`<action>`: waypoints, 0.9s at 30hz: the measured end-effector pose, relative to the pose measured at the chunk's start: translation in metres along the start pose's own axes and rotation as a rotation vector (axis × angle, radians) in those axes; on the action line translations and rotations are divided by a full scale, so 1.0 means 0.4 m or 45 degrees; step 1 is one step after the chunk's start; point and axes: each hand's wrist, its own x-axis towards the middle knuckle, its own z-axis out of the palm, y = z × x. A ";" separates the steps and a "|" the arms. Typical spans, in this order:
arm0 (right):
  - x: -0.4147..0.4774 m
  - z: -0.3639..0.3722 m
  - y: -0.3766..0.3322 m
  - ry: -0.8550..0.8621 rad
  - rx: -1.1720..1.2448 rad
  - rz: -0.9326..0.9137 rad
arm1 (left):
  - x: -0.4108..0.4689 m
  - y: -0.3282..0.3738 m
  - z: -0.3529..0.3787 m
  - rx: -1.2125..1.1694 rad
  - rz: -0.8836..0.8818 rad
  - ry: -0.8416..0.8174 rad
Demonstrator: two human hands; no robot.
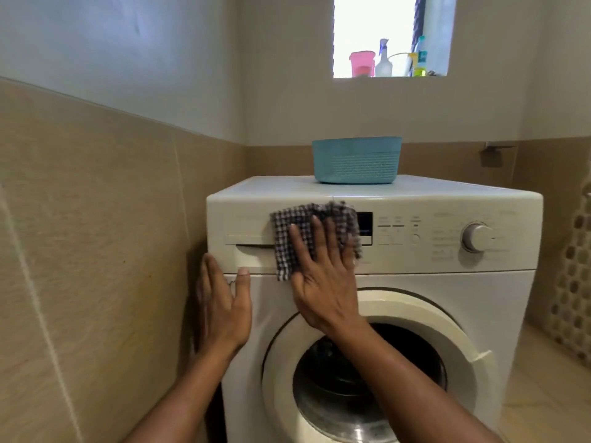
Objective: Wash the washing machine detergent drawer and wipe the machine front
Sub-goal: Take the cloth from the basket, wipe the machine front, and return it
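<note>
Beige tile [96, 219] is seen left of the left hand [224, 308], laid flat with straight fingers on the washing machine [447, 314]. Above its fingertips the detergent drawer [249, 225] is seated closed. A checked cloth [281, 247] is pressed beneath the right hand [323, 276], fingers spread. Wiping is judged underway, with much of the front left.

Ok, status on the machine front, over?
Right hand presses checked cloth flat over detergent drawer's right end. Left hand flat on washing machine's left corner. Nothing blocking.

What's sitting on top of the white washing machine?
A light blue plastic basket stands on top of the white washing machine, near the back. Its wall hides whatever is inside.
</note>
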 end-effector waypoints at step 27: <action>-0.143 -0.135 0.383 0.003 -0.019 0.141 | -0.007 0.561 0.307 0.572 1.237 -0.452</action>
